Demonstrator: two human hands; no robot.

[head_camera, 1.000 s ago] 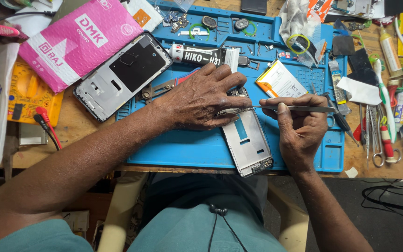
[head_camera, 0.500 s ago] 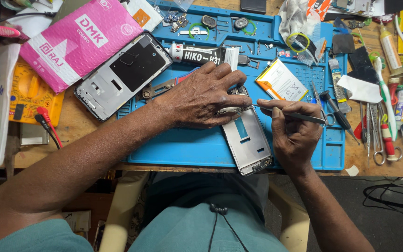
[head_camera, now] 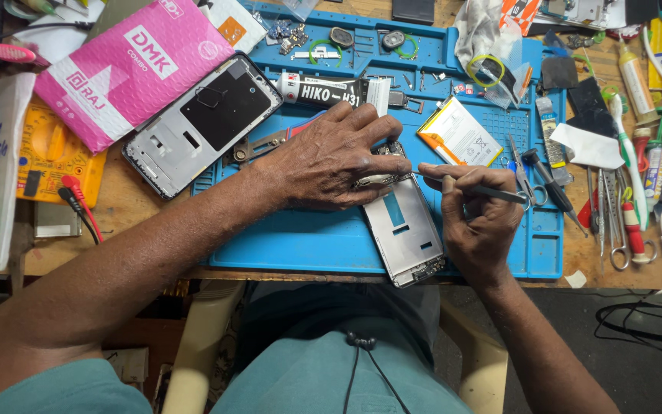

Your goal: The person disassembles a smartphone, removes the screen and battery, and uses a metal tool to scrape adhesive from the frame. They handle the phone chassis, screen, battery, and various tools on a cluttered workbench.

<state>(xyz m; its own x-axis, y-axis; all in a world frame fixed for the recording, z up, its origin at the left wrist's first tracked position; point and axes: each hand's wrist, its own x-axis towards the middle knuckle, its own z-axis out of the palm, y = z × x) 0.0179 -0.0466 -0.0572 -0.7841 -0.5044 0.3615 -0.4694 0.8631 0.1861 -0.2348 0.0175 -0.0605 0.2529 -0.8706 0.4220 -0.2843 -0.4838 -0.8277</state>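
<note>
An opened silver phone frame (head_camera: 406,234) lies on the blue work mat (head_camera: 308,238), its lower end over the mat's front edge. My left hand (head_camera: 335,157) lies flat over the frame's upper end and presses it down. My right hand (head_camera: 478,218) is closed around thin metal tweezers (head_camera: 492,192). Their tip points left, at the frame right beside my left fingertips. A second phone frame (head_camera: 201,123) with a dark panel lies at the mat's upper left.
A phone battery (head_camera: 460,136) and a black glue tube (head_camera: 323,90) lie on the mat's far part. A pink padded envelope (head_camera: 128,65) and a yellow multimeter (head_camera: 47,157) sit left. Screwdrivers (head_camera: 549,180), scissors, brushes and tubes crowd the right side.
My right hand has drawn in closer to the frame, and the tweezers' tip has moved left to my left fingertips. My left hand has stayed on the frame.
</note>
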